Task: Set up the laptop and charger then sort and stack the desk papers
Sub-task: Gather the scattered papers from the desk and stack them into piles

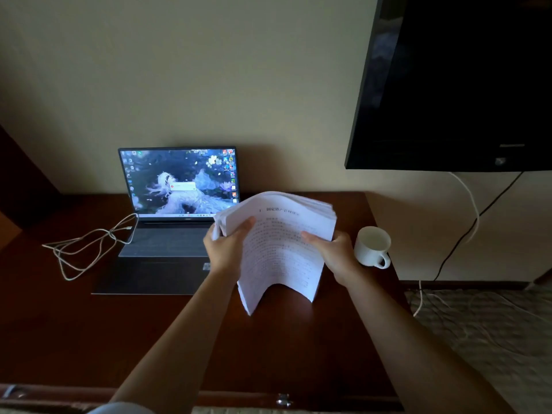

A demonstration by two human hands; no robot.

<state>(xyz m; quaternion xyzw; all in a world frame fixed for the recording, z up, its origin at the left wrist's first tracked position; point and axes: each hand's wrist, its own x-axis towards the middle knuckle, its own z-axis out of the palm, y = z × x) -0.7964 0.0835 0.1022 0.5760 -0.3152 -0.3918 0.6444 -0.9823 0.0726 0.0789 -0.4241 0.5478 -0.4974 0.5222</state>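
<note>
At the far left of the dark wooden desk [298, 348] a white charger cable [89, 246] lies in loose loops, its end running up to the left edge of the laptop [167, 240]. The laptop stands open against the wall, its screen lit with a desktop picture and icons, its keyboard facing the person. Just right of the laptop, the left hand [227, 246] grips the left edge of a thick stack of papers [280, 249], thumb on the printed top sheet and fingers curled behind. The stack is held above the desk, between the laptop and a cup, bowed so that its lower edge arches and its lower corners point down toward the desk; whether they touch it cannot be told. The right hand [334, 255] clamps the stack's right edge the same way, thumb on the front. Near that hand a white cup [373, 246] sits on the desk near its right edge, handle toward the person. Above and to the right a dark television [463, 85] hangs on the wall, with cables [469, 219] trailing below it.
</note>
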